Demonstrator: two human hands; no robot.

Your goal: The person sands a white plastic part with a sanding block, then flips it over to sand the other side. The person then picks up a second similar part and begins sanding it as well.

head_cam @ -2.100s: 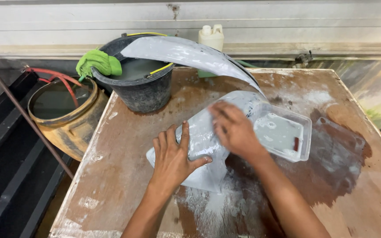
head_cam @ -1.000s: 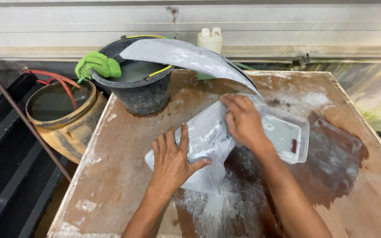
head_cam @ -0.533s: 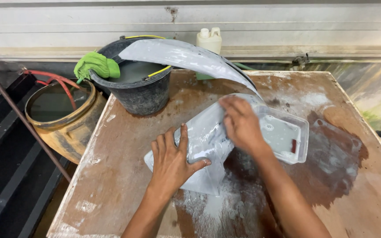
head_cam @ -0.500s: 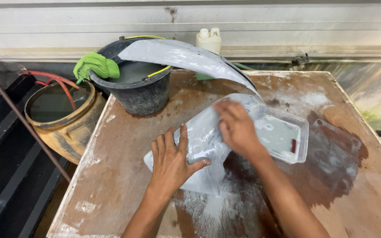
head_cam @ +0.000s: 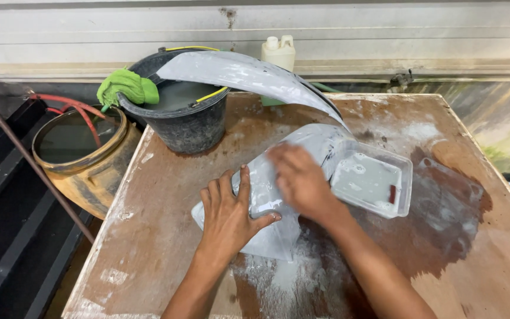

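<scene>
We are pinning the grey panel (head_cam: 278,195) flat on the wet counter (head_cam: 166,195) with our left hand (head_cam: 228,212), fingers spread, while our right hand (head_cam: 302,180), fingers flat and blurred, is rubbing its surface; keeping pressure even seems wise.

Both forearms come up from the bottom edge at about 6 o'clock, bare, and lean inward toward the centre. The left hand (head_cam: 229,212) lies palm down, flat, with its fingers spread and pointing toward 12 o'clock and its thumb stretched out toward 3 o'clock. Its wrist is straight, in line with the forearm that runs back toward 7 o'clock. The right hand (head_cam: 301,182) sits just beside it at about 2 o'clock from the left one, also palm down, fingers together and aimed toward 10 o'clock. It is blurred, so the fingertips cannot be told apart. Its forearm slants back toward 5 o'clock.
</scene>
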